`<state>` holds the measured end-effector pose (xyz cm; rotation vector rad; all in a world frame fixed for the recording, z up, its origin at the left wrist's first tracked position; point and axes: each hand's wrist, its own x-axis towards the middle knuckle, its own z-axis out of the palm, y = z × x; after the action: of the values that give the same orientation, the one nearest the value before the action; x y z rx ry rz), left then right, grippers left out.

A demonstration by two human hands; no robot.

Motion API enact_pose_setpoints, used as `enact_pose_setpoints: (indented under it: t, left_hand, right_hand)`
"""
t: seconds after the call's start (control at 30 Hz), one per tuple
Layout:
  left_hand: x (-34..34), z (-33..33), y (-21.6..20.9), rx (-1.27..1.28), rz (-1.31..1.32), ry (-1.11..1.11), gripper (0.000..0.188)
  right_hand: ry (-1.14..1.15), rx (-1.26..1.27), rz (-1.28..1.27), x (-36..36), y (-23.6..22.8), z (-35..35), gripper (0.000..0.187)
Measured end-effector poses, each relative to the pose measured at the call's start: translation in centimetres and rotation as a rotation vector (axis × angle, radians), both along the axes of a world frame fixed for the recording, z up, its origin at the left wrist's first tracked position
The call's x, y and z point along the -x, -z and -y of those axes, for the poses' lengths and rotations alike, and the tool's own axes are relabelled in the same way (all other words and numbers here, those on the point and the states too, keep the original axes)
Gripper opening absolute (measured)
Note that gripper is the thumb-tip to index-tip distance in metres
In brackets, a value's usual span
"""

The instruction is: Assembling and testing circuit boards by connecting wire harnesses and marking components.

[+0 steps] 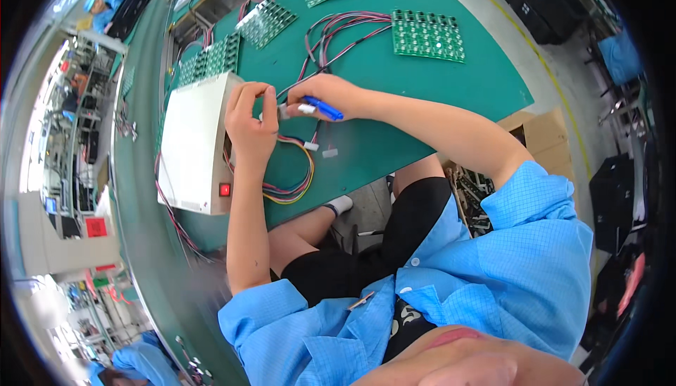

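Over the green table (366,140), my left hand (251,120) is closed in a pinch beside a white box-shaped device (193,143); what its fingertips hold is too small to tell. My right hand (327,95) is closed around a blue pen (325,109), with a small pale piece at its fingertips facing the left hand. Dark and pink wires (331,27) run from a green circuit board panel (429,35) towards my hands. Below them, a loop of coloured wires (310,175) with a white connector (310,146) lies on the table. A red lit switch (224,190) shows on the device.
More circuit board panels (266,23) lie along the far side of the table. An open cardboard box (546,140) stands on the floor at right, near a bin of boards (472,196). Black crates (542,2) stand beyond. Other people in blue (113,2) are at the left.
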<state>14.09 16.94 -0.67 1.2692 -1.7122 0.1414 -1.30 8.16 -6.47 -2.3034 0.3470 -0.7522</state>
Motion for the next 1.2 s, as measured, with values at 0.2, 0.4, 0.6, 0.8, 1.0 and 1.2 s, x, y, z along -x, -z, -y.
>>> enact_pose_setpoints:
  t: [0.2, 0.4, 0.6, 0.8, 1.0, 1.2]
  left_hand:
    - [5.6, 5.2, -4.2, -0.021, 0.275, 0.232, 0.012]
    - [14.1, 14.1, -3.0, -0.126, 0.910, 0.454, 0.041]
    - [18.1, 18.6, -0.4, -0.613, 0.813, 0.609, 0.096]
    - [17.9, 18.6, -0.2, -0.602, 0.753, 0.633, 0.096]
    - [18.0, 17.4, 0.1, -0.617, 0.758, 0.536, 0.093]
    - [18.4, 17.4, -0.7, -0.610, 0.800, 0.490, 0.095]
  right_hand:
    - [0.033, 0.063, 0.110, 0.0, 1.4, 0.3, 0.022]
    - [-0.026, 0.271, 0.396, -0.3, 2.3, 0.8, 0.029]
    - [0.061, 0.277, 0.131, -0.7, 2.9, 0.5, 0.027]
    - [0.059, 0.246, 0.079, -0.6, 3.1, 0.3, 0.023]
    - [0.028, 0.148, 0.137, -0.3, 2.4, -0.5, 0.022]
    - [0.015, 0.124, 0.029, -0.3, 1.7, -0.4, 0.024]
